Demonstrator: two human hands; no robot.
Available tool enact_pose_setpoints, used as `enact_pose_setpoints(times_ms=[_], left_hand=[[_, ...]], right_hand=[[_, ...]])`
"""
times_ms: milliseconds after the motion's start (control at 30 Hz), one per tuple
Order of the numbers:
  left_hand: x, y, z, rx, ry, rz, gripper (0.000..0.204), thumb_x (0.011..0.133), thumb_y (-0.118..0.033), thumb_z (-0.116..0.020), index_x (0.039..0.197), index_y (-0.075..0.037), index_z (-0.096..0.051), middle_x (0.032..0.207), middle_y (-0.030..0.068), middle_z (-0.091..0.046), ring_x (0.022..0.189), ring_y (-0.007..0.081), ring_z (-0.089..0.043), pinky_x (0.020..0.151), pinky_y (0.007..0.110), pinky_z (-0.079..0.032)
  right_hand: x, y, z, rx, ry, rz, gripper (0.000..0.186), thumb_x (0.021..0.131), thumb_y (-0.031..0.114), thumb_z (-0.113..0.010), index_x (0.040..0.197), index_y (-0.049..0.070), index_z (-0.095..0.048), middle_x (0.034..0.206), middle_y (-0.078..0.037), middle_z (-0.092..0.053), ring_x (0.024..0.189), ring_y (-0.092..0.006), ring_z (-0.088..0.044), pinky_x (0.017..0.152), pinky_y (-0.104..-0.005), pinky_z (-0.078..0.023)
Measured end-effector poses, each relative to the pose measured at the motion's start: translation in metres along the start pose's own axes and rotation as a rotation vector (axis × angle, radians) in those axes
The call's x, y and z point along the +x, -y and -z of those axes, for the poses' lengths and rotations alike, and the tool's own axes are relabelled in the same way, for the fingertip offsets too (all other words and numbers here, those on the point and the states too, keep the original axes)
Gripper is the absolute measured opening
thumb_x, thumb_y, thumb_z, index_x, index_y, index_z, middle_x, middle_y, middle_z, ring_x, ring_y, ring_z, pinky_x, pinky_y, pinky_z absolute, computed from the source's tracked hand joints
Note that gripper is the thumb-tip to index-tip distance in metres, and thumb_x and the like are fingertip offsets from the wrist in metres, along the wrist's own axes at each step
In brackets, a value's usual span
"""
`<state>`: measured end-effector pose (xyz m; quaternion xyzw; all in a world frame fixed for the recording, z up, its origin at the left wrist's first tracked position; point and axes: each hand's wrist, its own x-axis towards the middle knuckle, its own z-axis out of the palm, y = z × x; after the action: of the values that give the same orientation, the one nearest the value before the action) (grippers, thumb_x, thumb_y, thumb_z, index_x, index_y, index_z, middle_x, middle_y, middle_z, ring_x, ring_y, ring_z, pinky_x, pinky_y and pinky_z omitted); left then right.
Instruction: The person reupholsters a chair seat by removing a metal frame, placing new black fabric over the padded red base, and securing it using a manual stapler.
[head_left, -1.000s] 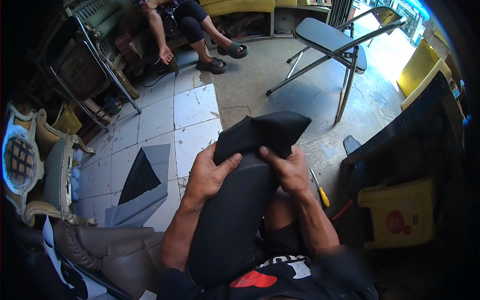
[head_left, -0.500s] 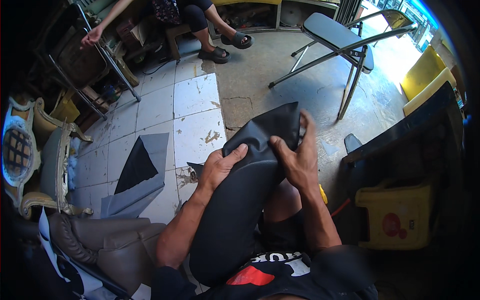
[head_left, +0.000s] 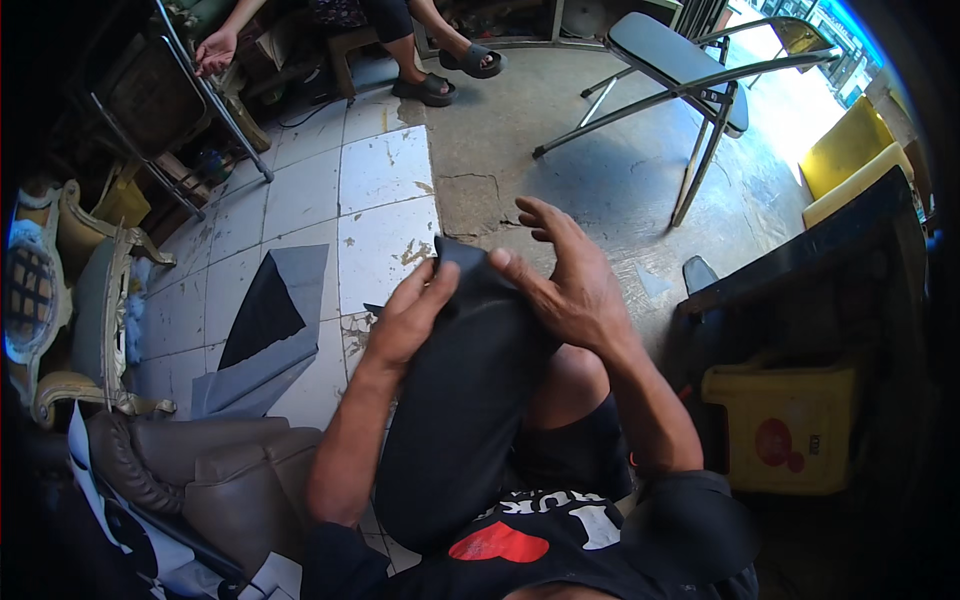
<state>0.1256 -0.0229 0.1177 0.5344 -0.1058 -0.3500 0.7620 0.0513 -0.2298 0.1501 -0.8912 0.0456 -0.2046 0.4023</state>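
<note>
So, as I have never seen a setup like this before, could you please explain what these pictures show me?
There is no machine here: a person is working with two bare hands. Every picture comes from one wide fisheye camera worn on the head and looking down, so straight edges bend near the rim.

Over the lap is a long black padded piece. The left hand is at its upper left edge, though how firmly it grips is unclear. The right hand is open, thumb by the upper end and fingers spread away.

On the white tiled floor lies grey and black sheet material. Farther off, a folding chair stands on bare concrete.
</note>
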Motion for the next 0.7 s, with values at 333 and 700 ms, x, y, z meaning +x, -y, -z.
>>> enact_pose_setpoints(times_ms=[333,700], left_hand=[[-0.024,-0.040,0.065,-0.060,-0.299,-0.443,0.050,0.110,-0.034,-0.059,0.139,0.007,-0.058,0.130,0.0196,-0.070,0.111,0.0278,-0.073,0.096,0.038,-0.061],[-0.089,0.009,0.073,-0.019,-0.913,-0.552,0.058,0.110,-0.041,-0.060,0.144,0.005,-0.051,0.141,0.0170,-0.061,0.127,0.0241,-0.061,0.110,0.041,-0.048]], right_hand=[[-0.001,0.009,-0.010,0.666,-0.124,-0.181,0.077,0.099,0.040,-0.077,0.154,0.002,-0.040,0.139,-0.019,-0.058,0.123,-0.0275,-0.063,0.095,-0.0404,-0.057],[-0.049,0.018,0.008,0.232,0.588,-0.169,0.058,0.104,0.049,-0.063,0.144,0.007,-0.059,0.108,-0.028,-0.075,0.105,-0.0482,-0.071,0.090,-0.0534,-0.055]])
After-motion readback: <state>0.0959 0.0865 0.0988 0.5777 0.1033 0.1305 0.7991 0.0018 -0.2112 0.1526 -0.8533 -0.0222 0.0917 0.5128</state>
